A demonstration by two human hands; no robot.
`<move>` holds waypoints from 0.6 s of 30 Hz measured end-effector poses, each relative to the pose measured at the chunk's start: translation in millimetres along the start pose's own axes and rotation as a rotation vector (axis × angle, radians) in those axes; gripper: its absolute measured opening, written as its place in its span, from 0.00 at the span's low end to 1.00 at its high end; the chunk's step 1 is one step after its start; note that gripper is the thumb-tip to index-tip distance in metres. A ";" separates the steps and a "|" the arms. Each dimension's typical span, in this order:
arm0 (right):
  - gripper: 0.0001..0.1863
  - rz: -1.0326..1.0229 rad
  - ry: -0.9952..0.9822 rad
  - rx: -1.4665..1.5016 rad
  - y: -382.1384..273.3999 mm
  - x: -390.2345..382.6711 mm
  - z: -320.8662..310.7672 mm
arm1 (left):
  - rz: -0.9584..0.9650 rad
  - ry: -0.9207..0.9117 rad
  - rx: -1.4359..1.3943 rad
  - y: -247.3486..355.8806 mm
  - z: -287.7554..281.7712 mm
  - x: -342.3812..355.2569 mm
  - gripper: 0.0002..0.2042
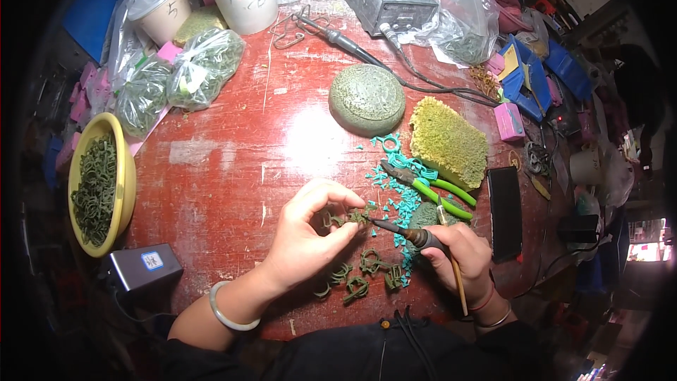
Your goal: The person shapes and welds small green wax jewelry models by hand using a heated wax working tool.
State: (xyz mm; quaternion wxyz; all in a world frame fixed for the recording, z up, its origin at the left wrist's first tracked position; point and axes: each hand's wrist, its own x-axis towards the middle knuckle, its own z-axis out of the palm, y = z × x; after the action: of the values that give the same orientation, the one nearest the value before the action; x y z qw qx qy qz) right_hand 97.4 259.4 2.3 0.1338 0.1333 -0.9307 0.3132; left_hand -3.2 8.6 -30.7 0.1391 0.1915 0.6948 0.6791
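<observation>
My left hand (302,240) pinches a small dark green openwork piece (358,217) between thumb and fingertips. In my right hand (467,254) is a pen-like soldering iron (427,238), its dark tip touching or nearly touching that piece. The same hand also holds a thin wooden-handled tool (457,268), upright between the fingers. Several similar green ring-shaped pieces (357,288) lie below my hands. Just beyond the iron are scattered turquoise scraps (405,208), and green-handled pliers (436,192) rest with their jaws on them.
Beyond lie a round grey-green block (367,101), a yellow-green sponge (448,137) and a black phone (505,213). A second iron (343,44) trails a cable near a grey control box (390,3). At left stand a yellow basin (127,190) of green pieces and a small grey box (144,268).
</observation>
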 end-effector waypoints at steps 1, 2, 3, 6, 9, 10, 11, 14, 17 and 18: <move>0.15 0.006 -0.004 -0.009 -0.4 -0.7 0.1 | 0.000 0.000 -0.001 -0.2 0.1 0.1 0.12; 0.16 0.013 -0.009 -0.017 -0.7 -1.2 0.1 | 0.013 -0.001 0.012 -0.7 0.2 0.3 0.12; 0.16 0.012 -0.009 -0.017 -0.6 -1.5 0.4 | 0.026 -0.001 0.026 -1.0 0.2 0.3 0.12; 0.16 0.005 -0.004 -0.028 -0.1 -2.0 1.0 | 0.034 0.001 0.022 -1.5 0.6 0.2 0.12; 0.16 -0.011 0.004 -0.032 -0.3 -1.2 1.5 | 0.022 0.002 0.008 -1.2 1.1 -0.6 0.12; 0.16 -0.013 0.001 -0.040 -0.8 -0.8 1.6 | 0.022 0.003 0.008 -1.1 0.9 -0.7 0.12; 0.16 -0.016 -0.001 -0.047 -1.3 -0.6 1.7 | 0.023 0.004 0.013 -1.1 0.6 -0.8 0.12; 0.16 -0.012 -0.014 -0.039 -1.9 0.1 1.1 | 0.018 0.005 0.027 0.1 -0.5 -1.4 0.12; 0.14 0.009 0.010 0.093 3.5 -0.1 2.2 | 0.033 0.013 0.046 -2.7 -0.4 -1.8 0.12; 0.14 0.016 0.022 0.077 3.7 -0.6 0.2 | 0.064 0.007 0.045 -4.1 1.2 1.0 0.12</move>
State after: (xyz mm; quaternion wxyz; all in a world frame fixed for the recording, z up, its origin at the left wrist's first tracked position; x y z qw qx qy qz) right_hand 96.7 262.2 0.0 0.1362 0.1275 -0.9176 0.3511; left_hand -3.9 10.1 -34.7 0.1104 0.2145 0.7040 0.6680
